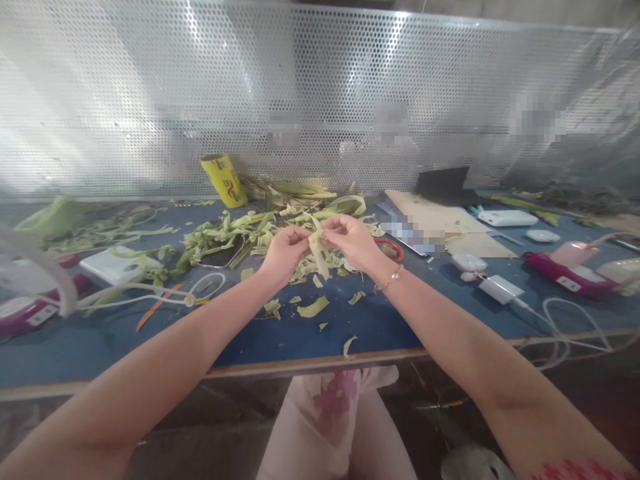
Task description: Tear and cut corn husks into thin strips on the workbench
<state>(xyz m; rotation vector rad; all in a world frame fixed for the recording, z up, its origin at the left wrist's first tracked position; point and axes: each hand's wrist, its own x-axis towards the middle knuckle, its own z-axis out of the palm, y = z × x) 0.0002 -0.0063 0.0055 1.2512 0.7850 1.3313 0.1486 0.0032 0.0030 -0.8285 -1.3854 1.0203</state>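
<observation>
Both hands meet over the middle of the blue table. My left hand [286, 253] pinches the left side of a pale green leafy strip [319, 257], and my right hand [350, 241] pinches its upper right side. The strip hangs down between the fingers. Behind and beneath the hands lies a pile of green stalks and leaves [215, 240]. Peeled scraps [314, 307] are scattered on the table in front. Red-orange scissor handles [393, 249] show partly just right of my right hand.
A yellow roll [225, 180] leans by the perforated metal screen [325, 80]. To the right lie cardboard [440, 217], a phone [407, 238], a white charger [501, 290] with cable and a magenta device [570, 275]. White cables [135, 298] and a white box [113, 265] are at left.
</observation>
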